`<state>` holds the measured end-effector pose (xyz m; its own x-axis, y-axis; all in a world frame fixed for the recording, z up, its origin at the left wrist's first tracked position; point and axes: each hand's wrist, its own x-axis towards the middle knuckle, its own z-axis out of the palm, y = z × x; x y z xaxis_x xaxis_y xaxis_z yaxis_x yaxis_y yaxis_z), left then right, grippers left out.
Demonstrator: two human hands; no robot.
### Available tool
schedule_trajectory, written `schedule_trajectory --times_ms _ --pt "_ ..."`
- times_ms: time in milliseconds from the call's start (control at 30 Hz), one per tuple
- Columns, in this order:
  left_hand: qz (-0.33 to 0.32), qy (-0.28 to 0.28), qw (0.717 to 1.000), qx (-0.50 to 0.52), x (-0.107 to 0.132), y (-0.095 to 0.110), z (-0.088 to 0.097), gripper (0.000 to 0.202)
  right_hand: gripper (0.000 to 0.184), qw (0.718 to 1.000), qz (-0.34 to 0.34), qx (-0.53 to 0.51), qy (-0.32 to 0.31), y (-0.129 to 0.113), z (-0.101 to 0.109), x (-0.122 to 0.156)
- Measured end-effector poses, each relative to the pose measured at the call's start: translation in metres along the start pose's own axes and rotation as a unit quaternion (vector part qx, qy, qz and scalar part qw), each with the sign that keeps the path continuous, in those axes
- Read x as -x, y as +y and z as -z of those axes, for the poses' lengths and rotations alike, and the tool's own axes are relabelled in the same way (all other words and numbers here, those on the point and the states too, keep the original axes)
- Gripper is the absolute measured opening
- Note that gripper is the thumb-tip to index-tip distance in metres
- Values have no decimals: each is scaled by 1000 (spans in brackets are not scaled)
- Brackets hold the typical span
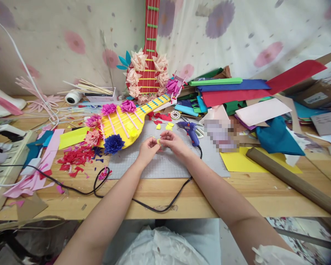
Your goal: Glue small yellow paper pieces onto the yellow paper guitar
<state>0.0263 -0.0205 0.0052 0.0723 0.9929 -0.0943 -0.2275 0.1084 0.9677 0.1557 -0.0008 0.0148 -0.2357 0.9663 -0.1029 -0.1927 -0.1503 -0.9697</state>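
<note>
Over the grey cutting mat (pixel 209 162), my left hand (pixel 148 150) and my right hand (pixel 175 145) meet fingertip to fingertip. Both are closed in a pinch on a small yellow paper piece (pixel 158 141), mostly covered by the fingers. Just beyond them lie a few loose yellow paper petals (pixel 169 126). A blue glue gun (pixel 189 131) rests on the mat to the right of my right hand. Behind my left hand lies a yellow paper lute (pixel 118 127) with pink strips, pink flowers, a dark blue flower (pixel 114 144) and a bright yellow flower (pixel 131 129).
A red paper instrument (pixel 150 75) with pale flowers leans at the back. Stacked coloured paper (pixel 237 94) and a brown roll (pixel 289 180) occupy the right. Red paper scraps (pixel 76 157) and a power strip (pixel 5 169) are left. A black cord (pixel 165 209) loops along the front.
</note>
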Motion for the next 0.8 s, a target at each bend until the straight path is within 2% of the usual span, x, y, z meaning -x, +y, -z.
schedule_trajectory --times_ms 133,333,533,600,667,733,800 --pt "13 11 999 36 1 3 -1 30 36 999 14 -22 38 4 -3 -3" --pt "23 47 996 73 -1 3 -6 38 38 994 -5 -81 70 13 -5 -6" --pt "12 77 993 94 -4 2 -4 34 38 995 -32 -57 69 0 -2 1" --pt "9 80 992 95 -4 3 -3 30 37 999 -44 6 32 -12 9 7" --pt "6 82 992 95 -3 4 -1 26 31 992 -53 105 -40 -27 27 14" --pt "6 83 992 91 -1 5 0 23 23 971 -62 211 -98 -44 51 23" --pt "9 83 993 85 0 7 1 22 19 947 -82 290 -109 -60 80 32"
